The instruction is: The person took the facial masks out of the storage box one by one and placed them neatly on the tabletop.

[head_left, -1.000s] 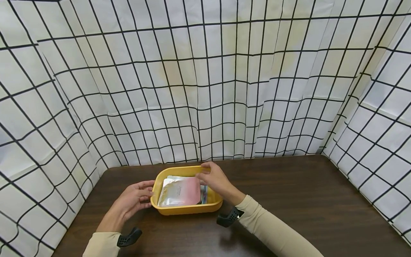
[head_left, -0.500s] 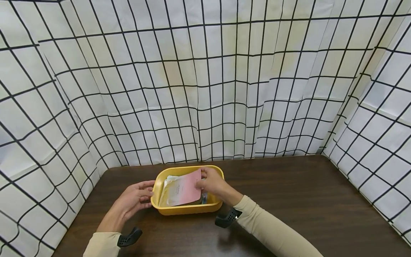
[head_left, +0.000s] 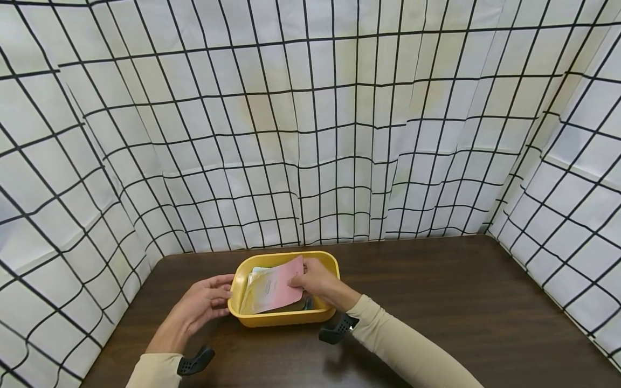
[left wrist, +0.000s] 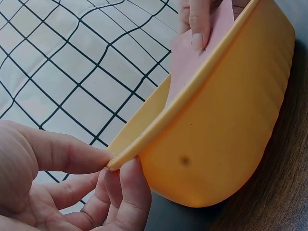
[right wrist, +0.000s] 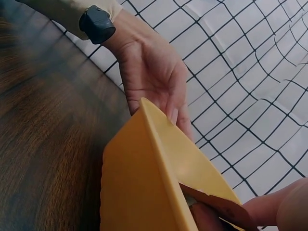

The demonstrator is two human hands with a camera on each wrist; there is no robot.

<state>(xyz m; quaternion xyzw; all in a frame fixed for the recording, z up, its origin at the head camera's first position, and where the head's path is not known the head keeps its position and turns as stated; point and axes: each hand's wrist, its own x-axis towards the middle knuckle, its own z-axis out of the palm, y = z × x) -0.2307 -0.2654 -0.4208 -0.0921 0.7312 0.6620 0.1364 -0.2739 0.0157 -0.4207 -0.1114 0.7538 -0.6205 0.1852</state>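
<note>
A yellow plastic tub [head_left: 267, 321] with rounded corners stands on the table. My left hand [head_left: 204, 303] pinches its left rim, thumb on top and fingers below, as the left wrist view shows. Inside, my right hand [head_left: 321, 282] holds a flat pink, white and yellow sachet [head_left: 271, 288] by its right edge, thumb on the printed face. The sachet's right side is raised at a slant, while its left end stays low in the tub. Under it lie other flat packets [head_left: 293, 307], mostly hidden. From the right wrist, the sachet's dark underside [right wrist: 226, 207] shows.
The dark brown wooden table [head_left: 436, 307] extends to the right and in front of the tub. A white curtain with a black grid [head_left: 339, 134] surrounds the table's back and sides. Black bands [head_left: 196, 361] sit on both wrists.
My right hand has gone from reaching over the tub's back rim to gripping the sachet, whose right side has come up and tilted. My left hand has stayed at the rim.
</note>
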